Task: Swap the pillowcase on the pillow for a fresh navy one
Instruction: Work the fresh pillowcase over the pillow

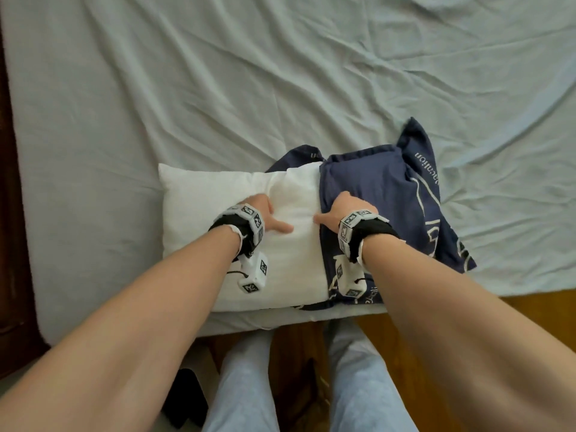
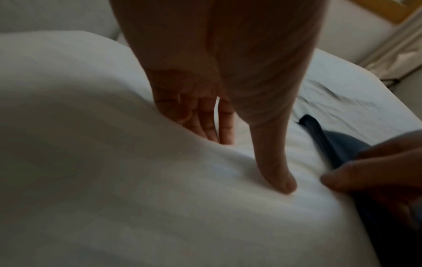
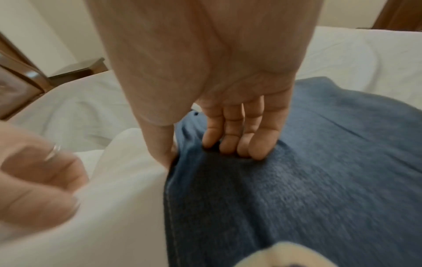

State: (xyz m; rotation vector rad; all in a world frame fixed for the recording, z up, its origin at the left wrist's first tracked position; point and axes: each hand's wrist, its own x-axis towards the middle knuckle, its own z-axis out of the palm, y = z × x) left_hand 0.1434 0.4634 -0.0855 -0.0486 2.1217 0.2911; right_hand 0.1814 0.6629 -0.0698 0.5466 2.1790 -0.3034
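A white pillow lies at the bed's near edge. A navy pillowcase with white print covers its right half, and loose navy cloth is bunched at the far right. My left hand presses flat into the bare white part, fingers straight, thumb dug in. My right hand sits at the case's open hem. Its thumb is at the hem edge and its fingertips dig into the cloth, pinching a ridge.
A wrinkled pale blue sheet covers the bed. A wooden bed frame shows at the near right and dark wood along the left. My legs stand against the bed, with a dark object on the floor beside them.
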